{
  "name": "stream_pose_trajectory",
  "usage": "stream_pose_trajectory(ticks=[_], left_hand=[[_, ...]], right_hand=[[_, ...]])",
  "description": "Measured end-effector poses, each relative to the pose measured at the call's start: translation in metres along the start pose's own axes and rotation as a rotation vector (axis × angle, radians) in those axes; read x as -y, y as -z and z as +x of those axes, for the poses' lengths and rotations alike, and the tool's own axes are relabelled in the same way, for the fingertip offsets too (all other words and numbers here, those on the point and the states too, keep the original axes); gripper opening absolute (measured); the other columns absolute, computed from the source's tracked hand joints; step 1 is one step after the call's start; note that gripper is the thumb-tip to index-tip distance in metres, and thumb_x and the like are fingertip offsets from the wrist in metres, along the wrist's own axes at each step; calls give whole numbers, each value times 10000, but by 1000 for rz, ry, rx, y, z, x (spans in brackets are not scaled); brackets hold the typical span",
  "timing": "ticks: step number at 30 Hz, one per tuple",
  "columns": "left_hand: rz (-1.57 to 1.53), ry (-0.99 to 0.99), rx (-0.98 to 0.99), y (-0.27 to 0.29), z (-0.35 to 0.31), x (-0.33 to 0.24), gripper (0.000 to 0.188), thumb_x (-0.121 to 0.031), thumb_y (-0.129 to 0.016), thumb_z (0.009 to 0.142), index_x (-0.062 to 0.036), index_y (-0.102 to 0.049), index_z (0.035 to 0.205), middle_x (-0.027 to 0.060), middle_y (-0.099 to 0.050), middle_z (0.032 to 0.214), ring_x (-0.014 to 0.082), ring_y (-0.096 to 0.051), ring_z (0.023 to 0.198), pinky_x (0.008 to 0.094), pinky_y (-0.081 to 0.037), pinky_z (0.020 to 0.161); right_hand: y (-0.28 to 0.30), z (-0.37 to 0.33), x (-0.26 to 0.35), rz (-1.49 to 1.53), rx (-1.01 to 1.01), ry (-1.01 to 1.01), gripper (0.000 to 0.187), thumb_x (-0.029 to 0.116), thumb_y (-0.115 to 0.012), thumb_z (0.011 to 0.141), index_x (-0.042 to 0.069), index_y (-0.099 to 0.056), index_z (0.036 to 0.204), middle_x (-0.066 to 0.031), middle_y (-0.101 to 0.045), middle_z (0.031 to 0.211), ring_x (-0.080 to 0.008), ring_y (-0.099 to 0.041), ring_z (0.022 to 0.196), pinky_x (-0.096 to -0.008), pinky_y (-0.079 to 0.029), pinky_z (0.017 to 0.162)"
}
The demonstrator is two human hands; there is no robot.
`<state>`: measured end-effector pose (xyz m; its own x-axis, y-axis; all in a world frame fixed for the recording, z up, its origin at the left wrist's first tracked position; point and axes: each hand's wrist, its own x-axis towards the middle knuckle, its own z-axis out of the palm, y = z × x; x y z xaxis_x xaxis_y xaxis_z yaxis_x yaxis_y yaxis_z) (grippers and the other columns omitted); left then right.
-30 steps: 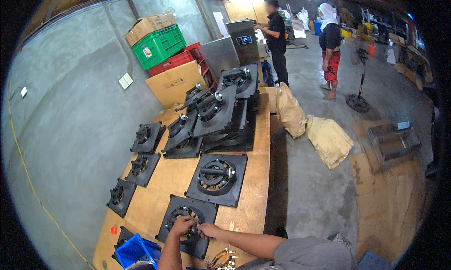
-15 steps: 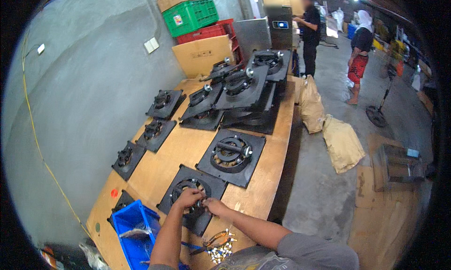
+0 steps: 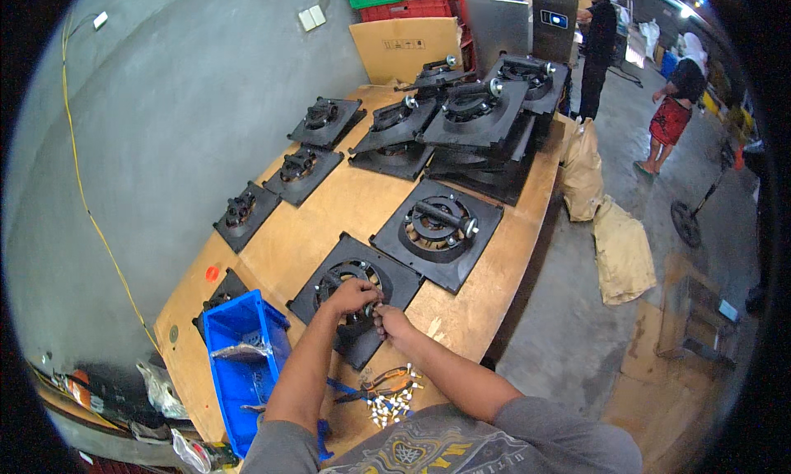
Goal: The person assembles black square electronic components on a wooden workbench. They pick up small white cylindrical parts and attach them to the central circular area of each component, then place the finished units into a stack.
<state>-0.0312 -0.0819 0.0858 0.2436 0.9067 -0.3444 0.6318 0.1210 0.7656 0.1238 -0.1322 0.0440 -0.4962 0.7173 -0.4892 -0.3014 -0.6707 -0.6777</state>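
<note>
A black square plate (image 3: 400, 283) with a raised ring in its middle lies in front of me on the wooden table. My left hand (image 3: 356, 296) reaches over the ring, its fingers curled down around a small part at the ring's near right side. From the right, my right hand (image 3: 392, 321) pinches at the same spot, fingertips almost meeting the left's. What the fingers hold is mostly hidden. Just beyond, a similar black plate (image 3: 445, 264) carries a black bar with a silver end across its ring. Orange-handled pliers (image 3: 386, 385) rest beside a pile of small white-tipped pieces (image 3: 390, 408) near my body.
A blue bin (image 3: 216, 354) stands by my left forearm. Several more black plates line the table's left side, and others form a stack (image 3: 486, 148) at the far end. Brown sacks (image 3: 624, 247) sit on the floor to the right. Two people stand farther back.
The view has shifted, so the table appears higher and farther right. Both hands stay at the same spot on the near plate, with only slight finger movement.
</note>
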Motion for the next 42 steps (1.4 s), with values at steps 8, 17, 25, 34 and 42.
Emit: stream_pose_trajectory(ticks=[8,17,25,34,42], left_hand=[[71,-88,-44,-2,-5,-15,246,-208,-636,805,-28,-726,947,79,-718,877,161,-661,769,298,-521,720],[11,20,-22,-3,-5,-11,238,-198,-617,811,-18,-722,927,96,-720,888,183,-669,836,304,-513,794],[27,-46,-21,-5,-1,-5,255,-220,-633,787,-33,-724,936,91,-716,870,186,-664,788,316,-516,751],[27,8,-168,-11,-20,-20,249,-170,-638,801,-51,-701,1010,93,-701,946,186,-652,887,314,-507,803],[-281,-34,-887,-53,-98,-36,199,-107,-647,829,-13,-685,1001,115,-694,946,196,-649,861,303,-490,829]], right_hand=[[19,5,-5,-604,-86,338,319,340,-419,987,69,-538,869,-69,-569,686,-233,-557,592,-395,-442,561],[10,-25,11,-1267,-220,619,303,316,-434,965,33,-538,931,-227,-622,847,-421,-613,853,-529,-464,741],[23,13,-24,-807,-175,542,344,343,-432,972,21,-530,904,-188,-610,762,-384,-591,700,-483,-452,630],[15,7,0,9,82,-149,294,346,-440,971,100,-549,852,-48,-537,668,-182,-492,534,-337,-378,493],[15,-15,7,-1348,-256,597,363,346,-417,970,10,-548,940,-234,-629,889,-432,-610,841,-516,-481,725]])
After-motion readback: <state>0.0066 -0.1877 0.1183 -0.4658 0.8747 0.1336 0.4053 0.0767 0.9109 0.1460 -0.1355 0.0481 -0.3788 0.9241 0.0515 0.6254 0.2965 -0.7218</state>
